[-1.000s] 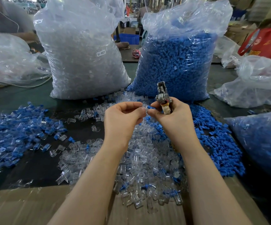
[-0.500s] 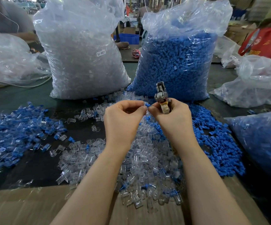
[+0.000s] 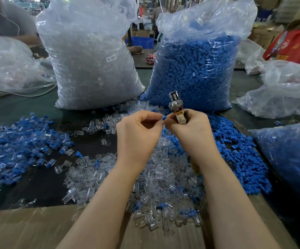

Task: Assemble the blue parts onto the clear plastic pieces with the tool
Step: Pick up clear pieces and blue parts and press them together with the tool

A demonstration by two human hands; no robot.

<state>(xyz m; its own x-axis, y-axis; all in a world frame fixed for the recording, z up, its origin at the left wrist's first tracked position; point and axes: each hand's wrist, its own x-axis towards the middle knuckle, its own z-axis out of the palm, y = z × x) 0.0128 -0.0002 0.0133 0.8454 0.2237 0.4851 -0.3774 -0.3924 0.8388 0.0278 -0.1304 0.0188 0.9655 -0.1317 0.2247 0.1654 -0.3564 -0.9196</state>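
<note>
Here, left hand pinching blue part, right hand gripping tool, clear pc prob hidden

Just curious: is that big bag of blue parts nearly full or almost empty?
Nearly full: the blue parts fill the clear bag most of the way up.

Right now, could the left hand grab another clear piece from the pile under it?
Probably yes, but not at once. The clear pieces lie uncovered just below the left hand, yet its fingers are pinching a small blue part that it must let go first.
</note>
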